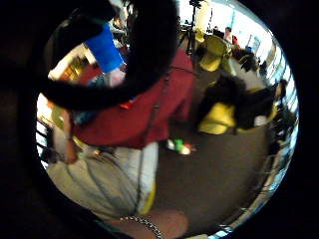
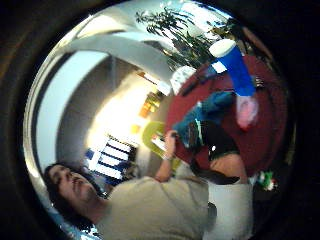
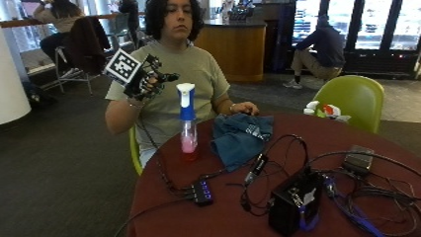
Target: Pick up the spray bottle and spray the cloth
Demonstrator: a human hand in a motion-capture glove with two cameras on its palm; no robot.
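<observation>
Gloved right hand (image 3: pixel 146 78) hovers raised, fingers loosely curled, holding nothing, above-left of the spray bottle (image 3: pixel 188 123); blue cloth (image 3: pixel 240 137) lies just beside the bottle.

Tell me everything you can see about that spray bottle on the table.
The spray bottle stands upright on the dark red round table, just beside a crumpled blue cloth; whether they touch is unclear. It is tall and slim: a white spray head on top, a blue neck section below, then a clear body holding pink liquid near the bottom. Nothing holds it; the gloved right hand is raised in the air off to its side.
</observation>
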